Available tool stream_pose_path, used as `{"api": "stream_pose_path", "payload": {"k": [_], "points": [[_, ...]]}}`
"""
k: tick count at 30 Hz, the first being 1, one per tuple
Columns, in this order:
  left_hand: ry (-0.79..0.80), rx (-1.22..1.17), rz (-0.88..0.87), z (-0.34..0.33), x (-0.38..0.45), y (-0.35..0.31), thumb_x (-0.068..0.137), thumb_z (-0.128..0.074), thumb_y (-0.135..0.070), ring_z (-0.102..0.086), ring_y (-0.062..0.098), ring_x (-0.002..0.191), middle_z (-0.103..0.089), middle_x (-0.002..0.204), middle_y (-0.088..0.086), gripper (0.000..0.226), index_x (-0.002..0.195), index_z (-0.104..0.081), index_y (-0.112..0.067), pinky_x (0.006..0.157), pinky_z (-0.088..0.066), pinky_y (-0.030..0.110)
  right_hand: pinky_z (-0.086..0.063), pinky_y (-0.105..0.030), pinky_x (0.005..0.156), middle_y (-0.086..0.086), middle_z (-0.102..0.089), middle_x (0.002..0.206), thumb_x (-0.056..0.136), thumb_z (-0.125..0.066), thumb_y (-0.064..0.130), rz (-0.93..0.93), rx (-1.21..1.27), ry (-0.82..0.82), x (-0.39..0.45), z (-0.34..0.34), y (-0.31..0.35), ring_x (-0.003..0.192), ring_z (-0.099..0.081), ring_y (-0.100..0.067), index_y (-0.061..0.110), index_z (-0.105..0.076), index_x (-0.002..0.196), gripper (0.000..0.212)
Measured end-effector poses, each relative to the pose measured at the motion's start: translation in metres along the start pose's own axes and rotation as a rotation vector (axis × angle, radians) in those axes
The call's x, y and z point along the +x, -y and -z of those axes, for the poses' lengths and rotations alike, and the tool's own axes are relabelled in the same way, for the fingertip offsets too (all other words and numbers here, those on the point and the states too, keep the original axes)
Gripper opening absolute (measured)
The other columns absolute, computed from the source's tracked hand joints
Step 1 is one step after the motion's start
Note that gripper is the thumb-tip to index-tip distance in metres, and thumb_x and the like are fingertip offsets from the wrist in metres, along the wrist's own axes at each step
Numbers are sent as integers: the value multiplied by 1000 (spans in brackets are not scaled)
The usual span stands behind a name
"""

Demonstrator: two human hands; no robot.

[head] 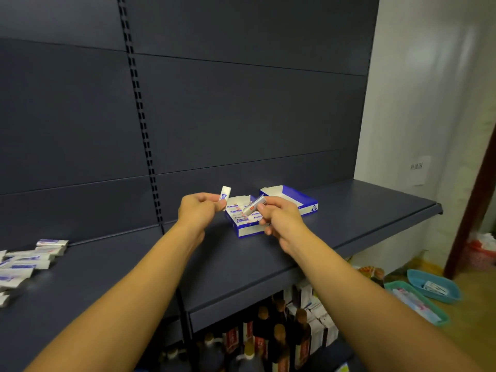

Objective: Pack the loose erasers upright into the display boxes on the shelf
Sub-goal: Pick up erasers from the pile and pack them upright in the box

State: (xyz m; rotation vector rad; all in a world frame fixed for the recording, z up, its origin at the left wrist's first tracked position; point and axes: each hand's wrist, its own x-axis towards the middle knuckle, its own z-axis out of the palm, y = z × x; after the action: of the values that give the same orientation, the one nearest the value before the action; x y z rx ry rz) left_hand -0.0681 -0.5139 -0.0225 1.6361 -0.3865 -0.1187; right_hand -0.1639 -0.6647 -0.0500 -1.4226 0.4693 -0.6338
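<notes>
Two erasers in play: right hand [281,218] pinches a tilted eraser [254,205] right over the half-full box [245,229], left hand [200,209] grips an upright one [225,195] at 9 o'clock.

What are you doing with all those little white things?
A person is packing erasers into small blue boxes on a dark shelf. The left hand pinches one eraser upright, and the right hand holds another eraser tilted over the nearer box, which already has erasers in it. A second box behind it looks empty from here. A pile of loose erasers still waits at the left end of the shelf.
</notes>
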Motion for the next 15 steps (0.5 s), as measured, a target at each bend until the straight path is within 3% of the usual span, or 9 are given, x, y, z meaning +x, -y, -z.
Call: {"api": "stream_pose_path", "payload": {"k": [3, 5, 15], "points": [[-16, -20, -19, -16, 27, 0, 88, -74, -9, -64, 12, 81, -73, 93, 2, 12, 100, -75, -11, 61, -45, 20, -39, -23, 41, -9, -68, 82, 98, -60, 10, 17, -21, 24, 34, 9, 4, 60, -53, -14, 13, -71, 106, 14], [-25, -33, -19, -25, 46, 1, 88, -75, -9, -68, 17, 90, -74, 97, 5, 11, 99, -75, -11, 62, -47, 22, -40, -23, 42, -9, -68, 82, 99, -60, 10, 24, -22, 57, 55, 13, 7, 60, -53, -13, 13, -71, 107, 14], [-90, -15, 6, -49, 93, 12, 90, -73, -12, -63, 14, 89, -72, 100, 3, 13, 103, -74, -13, 62, -45, 22, -43, -23, 50, -14, -68, 90, 99, -60, 15, 16, -42, 218, 131, 21, -1, 68, -54, -14, 15, -70, 111, 15]]}}
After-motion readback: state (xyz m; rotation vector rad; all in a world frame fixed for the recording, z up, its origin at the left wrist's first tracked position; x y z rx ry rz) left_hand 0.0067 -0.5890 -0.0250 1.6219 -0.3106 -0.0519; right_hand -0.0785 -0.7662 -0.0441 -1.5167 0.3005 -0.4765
